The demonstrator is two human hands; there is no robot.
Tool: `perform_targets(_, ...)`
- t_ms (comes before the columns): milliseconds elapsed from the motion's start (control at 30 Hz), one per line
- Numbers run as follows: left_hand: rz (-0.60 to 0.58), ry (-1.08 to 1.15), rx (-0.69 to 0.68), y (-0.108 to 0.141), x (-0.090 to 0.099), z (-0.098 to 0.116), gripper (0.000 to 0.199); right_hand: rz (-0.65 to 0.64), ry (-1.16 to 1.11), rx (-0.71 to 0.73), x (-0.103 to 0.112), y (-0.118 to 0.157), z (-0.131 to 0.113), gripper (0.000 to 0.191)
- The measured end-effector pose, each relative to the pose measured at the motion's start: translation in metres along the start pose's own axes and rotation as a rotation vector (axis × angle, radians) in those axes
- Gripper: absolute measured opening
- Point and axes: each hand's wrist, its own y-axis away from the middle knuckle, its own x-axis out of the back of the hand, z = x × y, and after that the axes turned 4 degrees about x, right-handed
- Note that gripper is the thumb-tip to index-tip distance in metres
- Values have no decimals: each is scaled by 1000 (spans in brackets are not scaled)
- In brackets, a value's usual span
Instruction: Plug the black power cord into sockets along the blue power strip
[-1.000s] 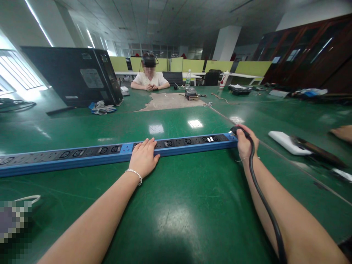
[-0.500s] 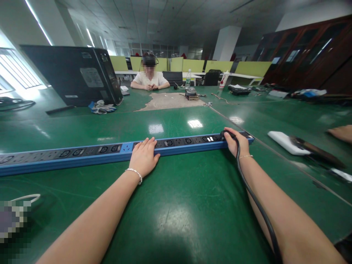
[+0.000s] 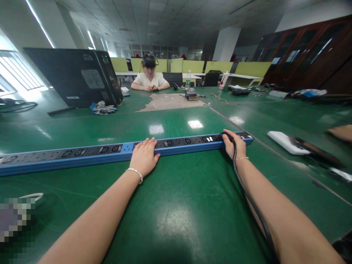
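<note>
A long blue power strip point(image 3: 178, 147) with a row of black sockets lies across the green table in front of me. My left hand point(image 3: 143, 156) lies over its middle, fingers stretched across the top and thumb along the front side. Near the strip's right end, my right hand point(image 3: 233, 145) is closed around a black plug point(image 3: 223, 136), which is at a socket. How deep the plug sits is hidden by my fingers. From it a black cable point(image 3: 244, 187) runs down along my right forearm.
A black computer case point(image 3: 79, 77) and gloves point(image 3: 102, 108) are at the back left. Across the table sits a person point(image 3: 150, 79) with hands together. To the right lie a white object point(image 3: 286, 142) and a dark one point(image 3: 319, 150); another hand point(image 3: 341, 132) shows at the edge.
My right hand, with the plug in it, has shifted slightly left and down, and the cable has swung a little left. My left hand keeps its place on the strip.
</note>
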Motion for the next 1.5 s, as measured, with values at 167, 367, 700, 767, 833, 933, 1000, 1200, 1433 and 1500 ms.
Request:
perform_targets(167, 9, -2, 4, 0, -1, 0, 49, 294, -238, -55, 0, -8, -15, 37)
perform_targets(367, 12, 4, 7, 0, -2, 0, 49, -28, -422, -57, -19, 5, -63, 34)
perform_targets(700, 21, 2, -4, 0, -2, 1, 49, -170, -159, -8, -34, 12, -97, 31)
perform_targets(767, 24, 2, -3, 0, -2, 1, 49, -196, -120, 1, -32, 13, -98, 31)
perform_targets(833, 23, 5, -1, 0, -2, 1, 49, -224, -60, 6, -32, 14, -98, 32)
perform_targets(933, 17, 8, 6, 0, -2, 1, 49, -219, 45, 60, -34, 18, -99, 34)
perform_targets(1000, 13, 10, 9, 0, -1, 2, 49, -203, 88, 144, -35, 22, -100, 34)
perform_targets(1200, 7, 12, 10, 0, -1, 1, 49, -197, 111, 232, -33, 30, -101, 32)
perform_targets(1433, 13, 5, 9, 0, -1, 1, 47, -183, 71, 196, -31, 37, -103, 34)
perform_targets(1500, 16, 8, 6, 0, -1, 1, 47, -182, 47, 166, -33, 37, -102, 34)
